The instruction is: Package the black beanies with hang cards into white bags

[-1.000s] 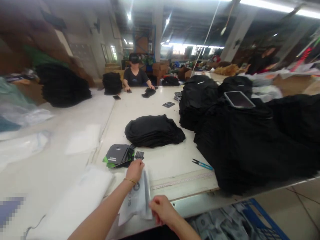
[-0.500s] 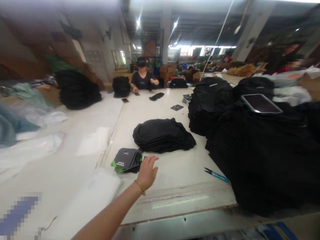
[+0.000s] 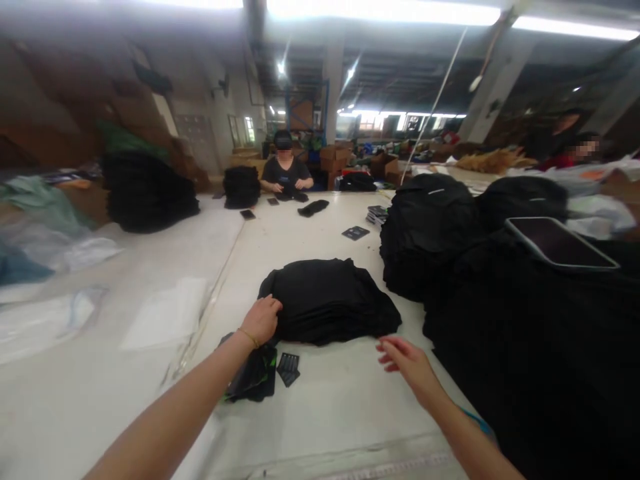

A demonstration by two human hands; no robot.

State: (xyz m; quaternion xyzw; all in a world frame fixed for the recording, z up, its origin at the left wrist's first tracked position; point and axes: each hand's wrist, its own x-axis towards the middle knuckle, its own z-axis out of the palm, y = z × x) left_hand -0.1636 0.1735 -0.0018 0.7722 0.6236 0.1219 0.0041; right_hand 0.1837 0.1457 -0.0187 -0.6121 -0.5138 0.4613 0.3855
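Your left fingers (image 3: 269, 308) lie spread on the near left edge of the stack of black clothes (image 3: 325, 300), above the black packets (image 3: 253, 377) and small cards (image 3: 289, 369), while your open right fingers (image 3: 393, 351) sit just off its right corner, its long side running crosswise between them.

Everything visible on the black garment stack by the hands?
The stack of folded black garments is a low, soft-edged pile of matte dark fabric; separate layers are hard to make out. It lies flat and slightly uneven on the white work table. The left hand rests on its front left edge. The right hand reaches its front right corner, contact unclear. A dark packet with green trim lies at its front left.
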